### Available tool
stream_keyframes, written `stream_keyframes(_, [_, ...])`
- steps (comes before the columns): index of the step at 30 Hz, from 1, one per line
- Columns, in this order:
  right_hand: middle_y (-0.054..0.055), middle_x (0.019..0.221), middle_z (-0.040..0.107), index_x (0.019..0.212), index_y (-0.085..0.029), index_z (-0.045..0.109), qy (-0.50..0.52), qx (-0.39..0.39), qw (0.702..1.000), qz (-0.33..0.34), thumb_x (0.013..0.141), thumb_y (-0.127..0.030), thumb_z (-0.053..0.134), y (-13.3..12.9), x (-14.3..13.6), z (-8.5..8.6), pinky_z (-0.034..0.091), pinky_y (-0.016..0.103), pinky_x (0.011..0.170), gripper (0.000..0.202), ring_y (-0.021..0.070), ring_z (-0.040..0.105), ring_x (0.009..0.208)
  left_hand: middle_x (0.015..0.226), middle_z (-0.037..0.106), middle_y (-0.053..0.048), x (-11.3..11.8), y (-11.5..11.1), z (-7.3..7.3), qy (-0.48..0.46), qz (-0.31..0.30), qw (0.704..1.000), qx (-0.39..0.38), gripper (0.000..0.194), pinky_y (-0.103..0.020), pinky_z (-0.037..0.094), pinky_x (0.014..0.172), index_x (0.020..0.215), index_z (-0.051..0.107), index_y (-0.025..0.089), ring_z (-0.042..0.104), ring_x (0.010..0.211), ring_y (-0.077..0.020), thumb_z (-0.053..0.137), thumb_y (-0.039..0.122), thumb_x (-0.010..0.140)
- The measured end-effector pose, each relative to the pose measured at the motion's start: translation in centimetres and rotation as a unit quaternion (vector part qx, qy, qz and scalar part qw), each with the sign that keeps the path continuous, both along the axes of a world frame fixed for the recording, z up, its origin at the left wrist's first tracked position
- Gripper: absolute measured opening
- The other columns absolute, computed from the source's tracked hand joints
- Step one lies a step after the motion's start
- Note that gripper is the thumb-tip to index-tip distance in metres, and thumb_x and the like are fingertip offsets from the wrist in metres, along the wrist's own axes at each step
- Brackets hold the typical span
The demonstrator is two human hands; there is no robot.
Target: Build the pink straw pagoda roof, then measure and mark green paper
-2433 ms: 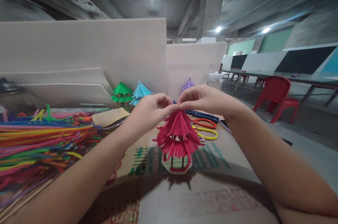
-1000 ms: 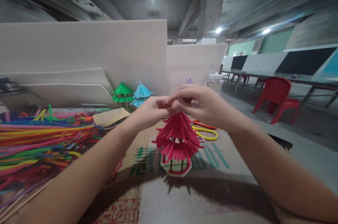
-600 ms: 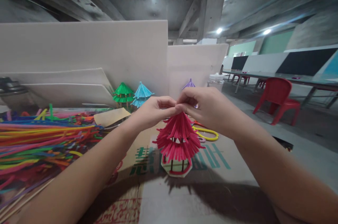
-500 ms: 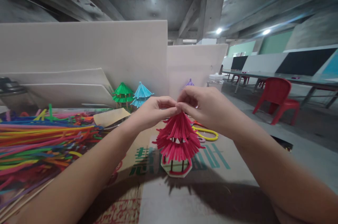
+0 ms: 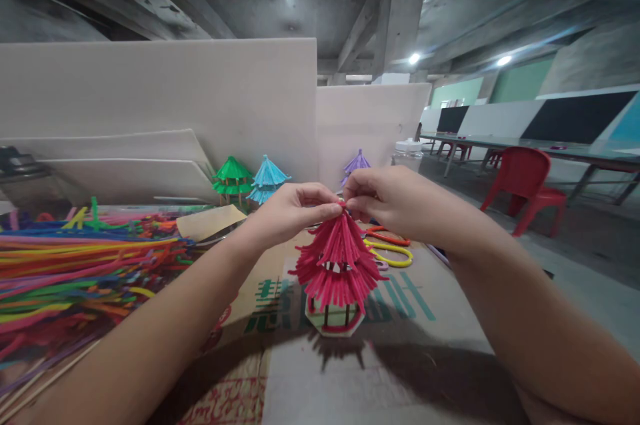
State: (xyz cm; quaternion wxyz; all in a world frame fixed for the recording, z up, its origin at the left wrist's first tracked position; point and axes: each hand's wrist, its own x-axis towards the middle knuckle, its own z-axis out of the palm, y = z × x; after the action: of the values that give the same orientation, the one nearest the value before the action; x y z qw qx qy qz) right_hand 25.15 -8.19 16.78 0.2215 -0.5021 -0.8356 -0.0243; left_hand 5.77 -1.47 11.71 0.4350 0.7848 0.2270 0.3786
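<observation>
A red two-tiered pavilion model (image 5: 340, 251) made of fuzzy stems stands upright on a pale octagonal base, in the middle of the cardboard surface. From the left, my left hand (image 5: 295, 210) pinches the tip of its roof between thumb and fingers. My right hand (image 5: 383, 195) is closed at the same tip from the right, its thumb and forefinger pressed on a small red piece. The two hands' fingertips nearly meet above the roof.
Colourful fuzzy stems (image 5: 90, 265) lie in a pile at the left. Green (image 5: 233, 175), blue (image 5: 269, 178) and purple (image 5: 357, 163) models stand behind. Scissors with yellow handles (image 5: 393, 255) lie right of the red model; a red chair (image 5: 525, 178) is farther off.
My right hand has shifted slightly right, uncovering the roof tip and more of the purple model. My left hand and the red model have barely moved.
</observation>
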Motion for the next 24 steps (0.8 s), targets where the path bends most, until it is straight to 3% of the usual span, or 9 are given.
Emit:
stream_keyframes(6, [0.000, 0.073, 0.068, 0.082, -0.019, 0.062, 0.048, 0.000, 0.999, 0.014, 0.086, -0.022, 0.057, 0.5, 0.2, -0.1, 0.038, 0.025, 0.057, 0.007, 0.0132, 0.057, 0.065, 0.079, 0.066, -0.003, -0.2, 0.2, -0.2, -0.009, -0.003, 1.000, -0.003, 0.026, -0.025, 0.044, 0.067, 0.083, 0.072, 0.014, 0.058, 0.075, -0.0135, 0.075, 0.040, 0.080])
stream_keyframes(11, [-0.001, 0.076, 0.070, 0.087, -0.020, 0.062, 0.115, -0.058, 0.989, 0.076, 0.085, -0.024, 0.059, 1.1, 0.7, -0.4, 0.043, 0.025, 0.060, 0.005, 0.0139, 0.063, 0.070, 0.090, 0.072, -0.006, -0.5, 0.1, 0.3, 0.013, 0.000, 1.000, 0.013, 0.032, -0.028, 0.047, 0.074, 0.087, 0.075, 0.014, 0.062, 0.085, -0.0174, 0.075, 0.045, 0.079])
stream_keyframes(18, [0.001, 0.074, 0.069, 0.088, -0.018, 0.064, 0.158, -0.121, 0.973, 0.117, 0.085, -0.022, 0.060, 1.5, 0.9, -0.3, 0.047, 0.026, 0.063, 0.006, 0.0147, 0.064, 0.070, 0.092, 0.074, -0.007, -0.8, 0.3, 0.6, 0.028, 0.016, 0.999, -0.036, 0.037, -0.028, 0.047, 0.076, 0.093, 0.074, 0.014, 0.065, 0.087, -0.0185, 0.079, 0.046, 0.074])
stream_keyframes(24, [0.001, 0.078, 0.069, 0.089, -0.018, 0.060, 0.209, -0.171, 0.952, 0.146, 0.084, -0.017, 0.060, 1.7, 1.0, -0.2, 0.052, 0.027, 0.069, 0.005, 0.0141, 0.067, 0.073, 0.092, 0.072, -0.007, -0.7, -0.6, 0.9, 0.045, 0.019, 0.999, 0.019, 0.032, -0.028, 0.047, 0.074, 0.091, 0.073, 0.014, 0.064, 0.087, -0.0189, 0.074, 0.044, 0.080])
